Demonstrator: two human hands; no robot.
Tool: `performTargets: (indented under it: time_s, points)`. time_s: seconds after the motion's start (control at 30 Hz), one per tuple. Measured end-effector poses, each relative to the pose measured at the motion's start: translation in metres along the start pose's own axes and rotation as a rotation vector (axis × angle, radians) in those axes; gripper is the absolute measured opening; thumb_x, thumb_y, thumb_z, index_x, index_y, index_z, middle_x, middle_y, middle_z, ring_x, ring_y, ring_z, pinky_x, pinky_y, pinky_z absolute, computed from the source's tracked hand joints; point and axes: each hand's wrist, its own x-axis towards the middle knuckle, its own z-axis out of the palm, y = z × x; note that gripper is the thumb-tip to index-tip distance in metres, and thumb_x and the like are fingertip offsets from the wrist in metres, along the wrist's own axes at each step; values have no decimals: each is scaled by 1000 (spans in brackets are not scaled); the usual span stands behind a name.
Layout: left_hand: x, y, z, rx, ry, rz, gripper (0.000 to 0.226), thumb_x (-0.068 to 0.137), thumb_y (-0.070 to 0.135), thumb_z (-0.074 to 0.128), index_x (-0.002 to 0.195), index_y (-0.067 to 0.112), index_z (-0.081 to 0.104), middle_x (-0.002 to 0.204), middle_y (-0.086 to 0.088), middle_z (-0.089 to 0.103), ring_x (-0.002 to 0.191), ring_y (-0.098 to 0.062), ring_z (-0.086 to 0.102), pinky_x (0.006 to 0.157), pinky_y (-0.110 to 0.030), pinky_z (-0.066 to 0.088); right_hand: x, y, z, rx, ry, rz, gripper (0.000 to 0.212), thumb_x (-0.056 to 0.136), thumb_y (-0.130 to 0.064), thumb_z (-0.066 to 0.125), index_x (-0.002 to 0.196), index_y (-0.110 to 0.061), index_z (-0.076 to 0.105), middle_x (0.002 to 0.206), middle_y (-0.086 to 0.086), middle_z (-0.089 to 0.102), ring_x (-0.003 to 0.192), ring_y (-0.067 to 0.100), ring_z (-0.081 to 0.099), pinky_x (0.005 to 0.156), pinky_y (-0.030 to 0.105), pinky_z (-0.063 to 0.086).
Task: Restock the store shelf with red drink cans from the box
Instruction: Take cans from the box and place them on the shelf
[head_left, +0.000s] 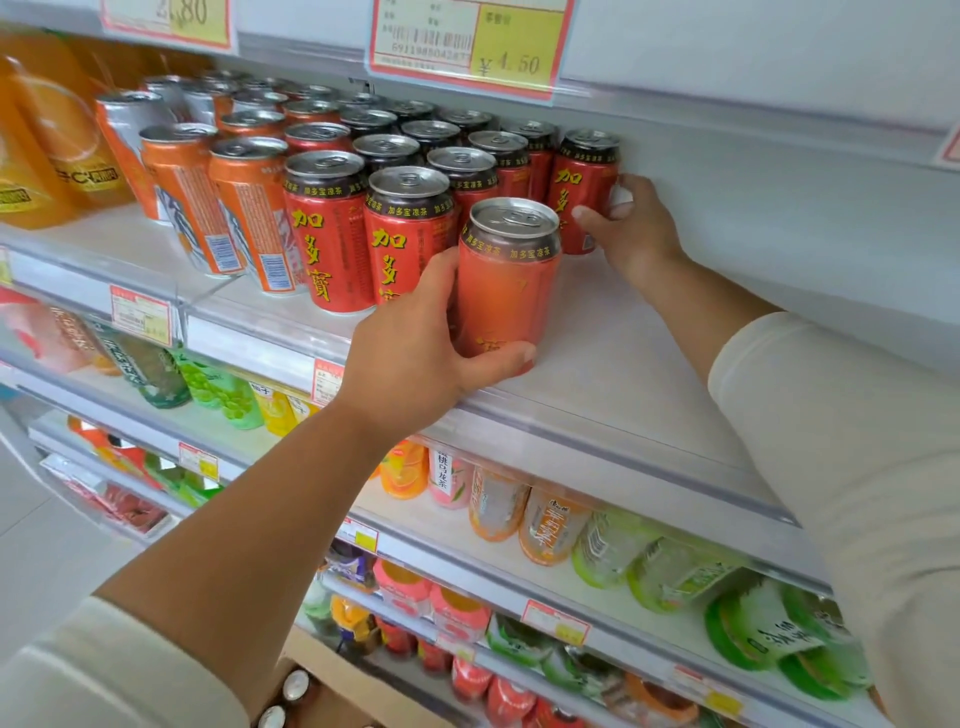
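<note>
Can (506, 280): rigid, slick, likely full and weighty, best held mid-wall; left hand (415, 353) wraps its base, right hand (631, 228) grips rear can (582, 187).

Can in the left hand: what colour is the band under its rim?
Dark brown band with yellow characters; head view.

Tally for the shelf (597, 374). I am seeing at least fourteen red cans (327, 234) standing across its left half. The rows toward the back edge are blurring together, so I am giving no firm total. I am gripping two of these: one near can (506, 291) in my left hand (410, 358) by the front edge, one far can (584, 192) in my right hand (634, 234) farther back. Orange cans (249, 208): I am counting three plainly, with more behind. Price tags (467, 47) hanging overhead: two. Box (353, 691) below: one, with two can tops (296, 683) showing.
</note>
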Motion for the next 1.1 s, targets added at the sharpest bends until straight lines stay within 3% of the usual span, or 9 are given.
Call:
performTargets:
  time_s: [0.07,0.2,0.3,0.37,0.43,0.63,0.8,0.97,1.1]
  points:
    - [0,0,-2,1,-30,-6,87,61,75,67,131,31,42,103,12,71,90,-14,70,79,-41,55,-12,-12,-10,-93,19,13,73,87,-37,68,145,-14,32,138,14,48,121,24,52,93,26,41]
    - [3,0,-12,-120,-174,-31,92,60,72,71,136,27,42,115,9,69,103,-14,68,90,-43,54,-67,-43,-36,-60,-182,-25,60,82,-15,66,137,-17,44,124,9,59,97,17,57,62,20,42]
    - [-1,-1,-22,-188,-214,10,91,68,54,82,143,21,41,122,6,68,109,-8,65,99,-36,51,-120,-54,-45,84,-488,-120,83,62,-18,65,140,-27,38,131,-1,54,118,12,54,91,23,44]
    - [-10,-5,-30,-156,-146,33,86,72,44,83,143,19,43,120,5,67,107,-6,63,98,-22,47,-141,-56,-37,138,-569,-163,95,60,-26,76,142,-35,28,137,-11,50,124,6,51,101,25,41]
    - [-22,-14,-38,-51,-53,81,73,71,46,82,133,21,54,111,7,68,104,-8,61,91,-12,41,-150,-57,-23,163,-492,-186,103,61,-33,86,144,-32,25,135,-10,53,119,5,55,101,27,45]
    - [-31,-55,-41,154,49,249,53,65,65,69,100,24,76,102,6,69,99,-13,54,92,-24,37,-141,-55,-7,124,-249,-164,87,65,-29,87,136,-24,36,122,-5,63,104,12,64,95,34,51]
    - [-32,-63,-35,104,93,223,54,64,68,67,96,25,76,98,6,66,98,-15,52,91,-32,42,-108,-54,-1,12,-98,-103,84,69,-27,85,135,-15,34,115,-5,58,102,12,60,92,27,47]
    - [-31,-64,-35,99,95,247,53,66,66,68,94,23,76,95,4,66,96,-17,52,88,-36,44,-76,-45,10,-41,1,-47,89,66,-37,85,133,-15,32,124,3,61,108,21,62,97,43,49]
    - [-33,-65,-33,125,101,257,52,68,66,67,94,22,75,95,3,66,94,-22,54,87,-38,44,-66,-43,16,-22,36,-48,91,67,-36,84,137,-14,30,130,2,58,113,19,60,101,38,47]
